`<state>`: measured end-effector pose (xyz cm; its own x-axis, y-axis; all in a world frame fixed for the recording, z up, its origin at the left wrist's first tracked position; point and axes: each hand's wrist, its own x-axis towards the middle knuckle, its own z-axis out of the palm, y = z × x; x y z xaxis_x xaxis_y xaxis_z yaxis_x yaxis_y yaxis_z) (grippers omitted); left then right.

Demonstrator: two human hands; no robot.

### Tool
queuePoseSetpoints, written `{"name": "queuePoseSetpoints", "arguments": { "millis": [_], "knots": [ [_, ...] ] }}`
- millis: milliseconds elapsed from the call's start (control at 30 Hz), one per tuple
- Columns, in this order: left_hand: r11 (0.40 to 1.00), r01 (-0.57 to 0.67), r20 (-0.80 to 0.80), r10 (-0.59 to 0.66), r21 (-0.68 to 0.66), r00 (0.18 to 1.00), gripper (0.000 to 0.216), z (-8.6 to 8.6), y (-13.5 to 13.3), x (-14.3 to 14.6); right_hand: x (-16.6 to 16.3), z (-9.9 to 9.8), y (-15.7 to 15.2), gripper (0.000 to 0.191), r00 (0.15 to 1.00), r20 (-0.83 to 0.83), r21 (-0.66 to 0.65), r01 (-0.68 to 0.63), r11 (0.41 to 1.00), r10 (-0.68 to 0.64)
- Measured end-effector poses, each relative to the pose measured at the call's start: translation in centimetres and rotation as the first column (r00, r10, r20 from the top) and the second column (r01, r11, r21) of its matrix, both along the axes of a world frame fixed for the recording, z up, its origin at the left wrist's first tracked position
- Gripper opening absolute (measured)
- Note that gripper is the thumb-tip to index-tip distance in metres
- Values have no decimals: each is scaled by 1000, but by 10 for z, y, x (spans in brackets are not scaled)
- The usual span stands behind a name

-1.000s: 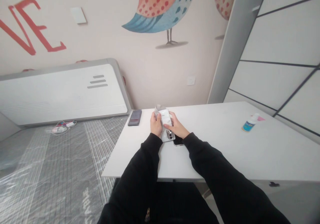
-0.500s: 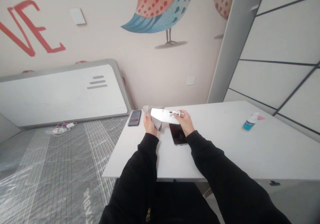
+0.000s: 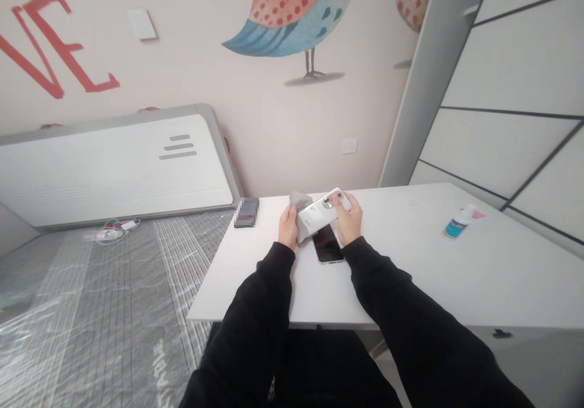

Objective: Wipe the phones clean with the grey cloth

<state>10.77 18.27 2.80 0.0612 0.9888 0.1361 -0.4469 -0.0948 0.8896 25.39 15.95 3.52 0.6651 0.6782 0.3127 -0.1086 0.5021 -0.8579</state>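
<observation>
Between my two hands, above the table, is a white smartphone (image 3: pixel 318 214) with its back and camera bump facing me, tilted up to the right. My right hand (image 3: pixel 350 219) grips its camera end, fingers closed round the edge. A grey cloth (image 3: pixel 300 200) is bunched in my left hand (image 3: pixel 287 227), which closes on it at the phone's lower left end. Underneath, a second phone (image 3: pixel 328 247) lies on the table with its dark screen up, partly hidden by the white one.
On the white table (image 3: pixel 410 274), a phone with a blurred screen (image 3: pixel 247 212) lies at the far left corner. A spray bottle (image 3: pixel 458 222) with a blue label lies to the right. Left of the table is a plastic-wrapped mattress (image 3: pixel 114 298) with a cable bundle (image 3: pixel 114 230).
The white smartphone has swung from nearly level to tilted, its camera end higher. Both hands and the cloth have shifted to the right.
</observation>
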Motion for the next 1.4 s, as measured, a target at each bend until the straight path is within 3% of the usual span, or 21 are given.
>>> {"name": "queuePoseSetpoints", "arguments": {
  "millis": [100, 200, 367, 600, 800, 933, 1067, 1267, 1400],
  "knots": [
    [993, 94, 37, -92, -69, 995, 31, -3, -3, 6, 4, -2, 1, 44, 995, -16, 26, 103, 994, -102],
    [975, 185, 88, -175, -124, 981, 38, -5, -5, 12, 1, 1, -3, 42, 994, 14, 59, 111, 992, -112],
    [963, 237, 152, -217, -127, 964, 52, -1, -5, 11, -12, 0, -6, 48, 998, 61, 66, -27, 997, 23],
    [975, 218, 116, -211, -44, 971, 49, 6, -14, 10, -9, 0, -2, 60, 988, -66, 9, -138, 990, 138],
    [986, 157, 83, -152, -53, 985, 46, 9, -14, 6, -17, 9, -11, 94, 927, -152, 78, -334, 939, 342],
    [973, 207, 116, -195, -99, 974, 55, 10, -16, 5, -28, 12, -17, 75, 865, -100, 103, -482, 870, 491],
    [948, 298, 162, -278, -115, 947, 54, 14, -20, 7, -27, 15, -18, 60, 895, -65, 132, -430, 893, 441],
    [897, 410, 192, -379, -162, 905, 51, 13, -25, 10, -20, 19, -17, 59, 964, -26, 201, -256, 946, 266],
    [895, 405, 200, -369, -187, 908, 44, 8, -22, 8, -20, 23, -22, 62, 981, 59, 184, -190, 964, 182]
  ]
}}
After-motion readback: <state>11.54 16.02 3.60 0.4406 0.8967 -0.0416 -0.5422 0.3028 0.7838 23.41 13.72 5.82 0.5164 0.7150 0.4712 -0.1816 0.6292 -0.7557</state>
